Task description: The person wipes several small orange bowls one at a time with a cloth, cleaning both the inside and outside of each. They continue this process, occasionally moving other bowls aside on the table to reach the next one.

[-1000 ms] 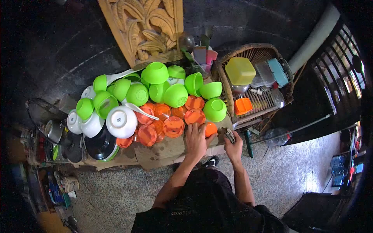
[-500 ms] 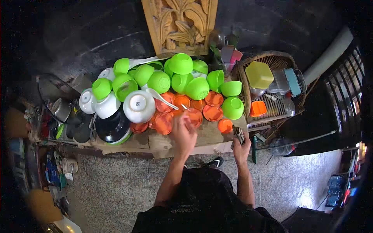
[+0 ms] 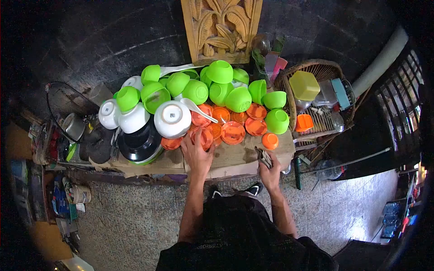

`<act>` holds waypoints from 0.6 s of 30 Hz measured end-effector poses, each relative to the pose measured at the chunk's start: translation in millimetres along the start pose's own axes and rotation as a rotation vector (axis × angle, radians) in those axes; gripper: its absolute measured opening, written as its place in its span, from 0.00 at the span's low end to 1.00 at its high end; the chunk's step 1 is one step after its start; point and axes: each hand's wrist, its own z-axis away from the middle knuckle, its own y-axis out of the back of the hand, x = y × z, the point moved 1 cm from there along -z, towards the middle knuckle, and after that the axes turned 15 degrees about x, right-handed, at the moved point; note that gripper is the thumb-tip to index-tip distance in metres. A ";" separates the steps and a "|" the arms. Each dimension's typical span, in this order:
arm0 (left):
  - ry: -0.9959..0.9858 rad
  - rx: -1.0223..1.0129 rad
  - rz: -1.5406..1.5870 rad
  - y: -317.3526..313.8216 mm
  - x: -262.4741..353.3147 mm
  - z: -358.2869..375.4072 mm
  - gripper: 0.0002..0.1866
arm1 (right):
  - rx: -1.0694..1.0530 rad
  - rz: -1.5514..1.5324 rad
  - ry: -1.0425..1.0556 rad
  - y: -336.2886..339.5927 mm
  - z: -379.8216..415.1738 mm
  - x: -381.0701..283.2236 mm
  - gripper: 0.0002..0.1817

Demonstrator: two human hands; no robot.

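Observation:
My left hand (image 3: 197,156) reaches to the front of a group of orange saucers (image 3: 233,133), its fingers and thumb curled round the near edge of one orange saucer (image 3: 204,137). In my right hand (image 3: 270,171) is a crumpled greyish cloth (image 3: 264,158), pinched over the cardboard (image 3: 235,156) near its front edge. A small orange cup (image 3: 270,141) stands just beyond that cloth. Left of my left hand, an upturned white bowl (image 3: 172,119) rests beside a white spoon (image 3: 199,110) that lies across the saucers.
Green bowls (image 3: 195,92) are heaped behind the saucers. A black pot or bowl (image 3: 140,143) sits to the left. On the right, a wicker basket (image 3: 284,83) holds plastic containers, including a yellow one (image 3: 304,86). A carved wooden panel (image 3: 221,27) stands at the back.
My left hand has moved left and closed round the edge of an orange saucer. My right hand, still holding the cloth, has shifted slightly left. The view has turned a little.

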 end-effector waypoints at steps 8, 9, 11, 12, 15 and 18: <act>0.007 0.023 0.108 11.2 -6.4 -3.7 0.36 | 0.026 -0.014 0.061 -0.6 13.8 17.1 0.19; -0.011 0.035 0.130 11.1 -8.9 -3.7 0.35 | 0.028 -0.012 0.051 -0.3 14.3 19.8 0.20; -0.031 0.047 0.153 11.2 -11.4 -1.7 0.33 | 0.034 -0.020 0.060 0.1 15.0 23.1 0.20; -0.017 0.052 0.151 11.4 -12.2 -0.3 0.31 | 0.038 -0.027 0.068 0.1 14.8 24.1 0.20; -0.057 0.034 0.110 10.2 -15.0 4.7 0.29 | 0.073 -0.013 0.137 4.7 4.6 38.3 0.20; -0.120 -0.051 0.066 13.1 -8.5 6.8 0.30 | 0.180 -0.047 -0.140 12.2 3.9 2.4 0.21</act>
